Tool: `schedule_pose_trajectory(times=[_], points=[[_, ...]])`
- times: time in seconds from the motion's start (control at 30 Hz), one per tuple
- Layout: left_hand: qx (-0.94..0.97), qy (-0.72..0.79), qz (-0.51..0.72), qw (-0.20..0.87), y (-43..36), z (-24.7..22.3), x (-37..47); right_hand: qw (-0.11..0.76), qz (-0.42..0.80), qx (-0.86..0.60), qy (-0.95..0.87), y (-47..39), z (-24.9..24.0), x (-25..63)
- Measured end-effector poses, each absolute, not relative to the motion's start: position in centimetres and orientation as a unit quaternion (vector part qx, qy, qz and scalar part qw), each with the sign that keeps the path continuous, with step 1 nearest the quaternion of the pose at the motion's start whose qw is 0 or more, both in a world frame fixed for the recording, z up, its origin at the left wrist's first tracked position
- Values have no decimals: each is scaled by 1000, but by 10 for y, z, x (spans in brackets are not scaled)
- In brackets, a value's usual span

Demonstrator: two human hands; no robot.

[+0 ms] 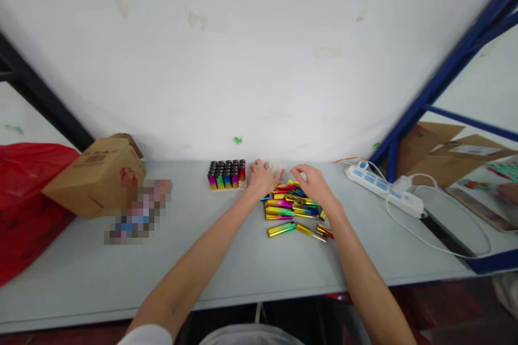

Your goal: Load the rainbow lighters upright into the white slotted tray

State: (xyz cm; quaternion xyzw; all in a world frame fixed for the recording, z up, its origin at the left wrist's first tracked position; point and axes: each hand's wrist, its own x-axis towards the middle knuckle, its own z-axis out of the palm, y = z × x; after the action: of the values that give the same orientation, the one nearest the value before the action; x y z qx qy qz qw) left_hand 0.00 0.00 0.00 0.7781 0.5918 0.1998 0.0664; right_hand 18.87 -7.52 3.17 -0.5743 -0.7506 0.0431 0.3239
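Note:
Several lighters [226, 175] with black tops and rainbow-coloured bodies stand upright in rows in a white holder [226, 189]. Just right of them, my left hand [262, 177] rests at a whitish tray [273, 165], thumb spread from its fingers; the tray is partly covered by that hand. Shiny metallic lighters [283, 210] in yellow, green, red and blue lie in a loose pile in front of it. Over the pile's far right side is my right hand [311, 180], fingers bent and slightly apart, with no object visible between them.
A cardboard box [101, 175] and a red plastic bag [32, 205] stand at the left, near a blurred-out item [141, 213]. At the right lie a white power strip [384, 190] with cables and an open carton [441, 156], beside a blue metal frame [437, 86].

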Motion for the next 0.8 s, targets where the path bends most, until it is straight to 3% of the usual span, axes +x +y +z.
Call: schedule_pose_trajectory(times=[0.2,0.3,0.5,0.67,0.8], points=[[804,551,216,59,-26,13,-15,410,30,-520,-748,-64,45,171],[837,459,295,44,-64,11,-43,408,44,-484,-773,-51,55,150],[811,464,351,58,-134,4,-128,264,32,-459,-848,-22,69,56],[743,555,363,86,-137,-9,-186,135,2,-481,-866,-10,68,-10],[704,598,368,106,-127,-30,-204,103,10,-526,-844,-17,67,-28]])
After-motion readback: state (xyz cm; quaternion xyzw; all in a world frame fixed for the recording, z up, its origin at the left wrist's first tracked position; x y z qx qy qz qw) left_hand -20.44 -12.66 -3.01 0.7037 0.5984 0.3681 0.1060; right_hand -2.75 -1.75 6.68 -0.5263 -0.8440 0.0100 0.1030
